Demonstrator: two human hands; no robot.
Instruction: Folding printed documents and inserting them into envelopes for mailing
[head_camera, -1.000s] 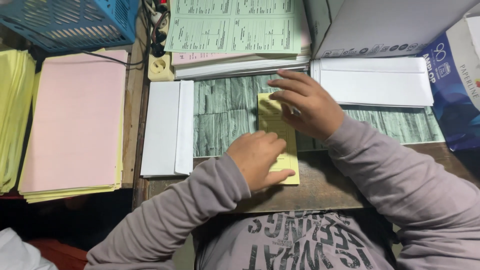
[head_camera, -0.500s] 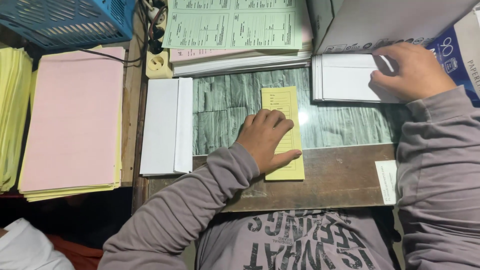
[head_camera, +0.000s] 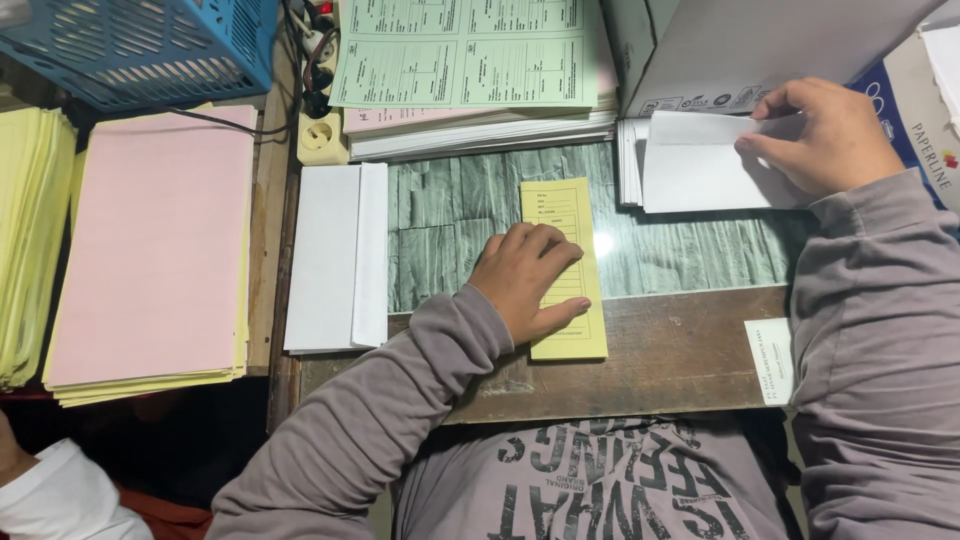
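— Where are we?

— I see my left hand (head_camera: 527, 283) pressing flat, fingers spread, on the folded yellow paper form (head_camera: 566, 268) at the tabletop (head_camera: 660, 350) edge. My right hand (head_camera: 825, 135) has its fingers pinched on the top white envelope (head_camera: 700, 165) of the stack.

— Room?

— I judge the envelope needs lifting clear toward the form; the glass between is open.

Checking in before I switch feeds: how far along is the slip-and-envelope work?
Done: the folded yellow slip lies flat on the desk under the left hand. In hand: the right hand lifts the top white envelope off its stack. Left: the slip is not yet inside any envelope.
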